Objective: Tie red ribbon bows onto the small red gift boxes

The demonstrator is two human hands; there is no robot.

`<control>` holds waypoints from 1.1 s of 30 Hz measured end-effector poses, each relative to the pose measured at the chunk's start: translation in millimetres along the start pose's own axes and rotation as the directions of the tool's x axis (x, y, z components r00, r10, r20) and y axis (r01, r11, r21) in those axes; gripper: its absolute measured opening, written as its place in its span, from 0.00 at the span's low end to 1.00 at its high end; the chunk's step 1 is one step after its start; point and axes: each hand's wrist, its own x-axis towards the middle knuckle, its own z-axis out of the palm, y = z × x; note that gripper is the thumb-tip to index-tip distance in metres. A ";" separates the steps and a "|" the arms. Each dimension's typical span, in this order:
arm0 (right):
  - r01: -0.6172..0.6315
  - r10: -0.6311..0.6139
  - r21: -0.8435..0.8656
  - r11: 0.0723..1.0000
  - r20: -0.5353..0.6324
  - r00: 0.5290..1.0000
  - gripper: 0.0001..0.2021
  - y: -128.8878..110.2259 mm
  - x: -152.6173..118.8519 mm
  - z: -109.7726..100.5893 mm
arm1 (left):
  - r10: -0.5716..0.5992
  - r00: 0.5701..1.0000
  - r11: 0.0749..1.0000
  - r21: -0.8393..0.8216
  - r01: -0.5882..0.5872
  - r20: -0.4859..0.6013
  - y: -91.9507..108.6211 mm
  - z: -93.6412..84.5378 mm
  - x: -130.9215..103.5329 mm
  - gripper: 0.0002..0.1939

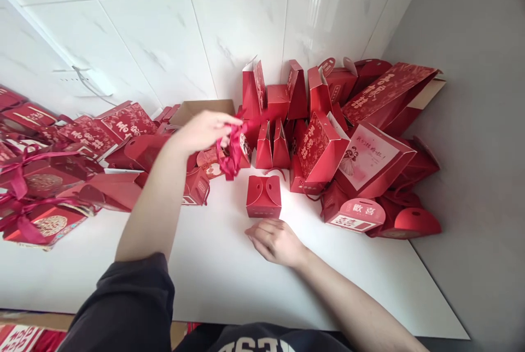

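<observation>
My left hand [207,132] is raised above the table, its fingers closed on a bunch of crimson ribbons [230,155] that dangles below it. Part of the bunch streams off to the right, blurred. On the white tabletop stands a small red gift box [263,197], with rounded flaps folded over its top and two holes in them. Just in front of that box, my right hand [275,240] rests on the table with its fingers curled in; nothing shows in them. A thin red cord [275,170] lies behind the box.
Red gift boxes and bags [320,147] crowd the back and right of the table [229,281]. More boxes, some tied with ribbon bows [24,221], fill the left. An open brown carton [203,110] stands by the tiled wall [246,24]. A grey panel [471,122] bounds the right.
</observation>
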 end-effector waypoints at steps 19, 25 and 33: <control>-0.428 0.428 0.550 0.717 0.136 0.893 0.17 12.5 94.4 -109.1 | 0.305 0.767 0.917 -0.392 -0.076 0.565 -17.4 38.1 -83.9 0.23; -0.541 0.488 0.686 0.486 0.301 0.820 0.23 10.9 91.0 -121.3 | 0.191 0.856 0.948 -0.316 -0.035 0.480 -18.5 47.8 -78.1 0.15; -0.637 0.688 0.550 0.540 0.147 0.711 0.22 16.3 63.7 -164.2 | 0.163 0.792 0.976 -0.213 -0.043 0.588 -18.1 41.5 -69.2 0.15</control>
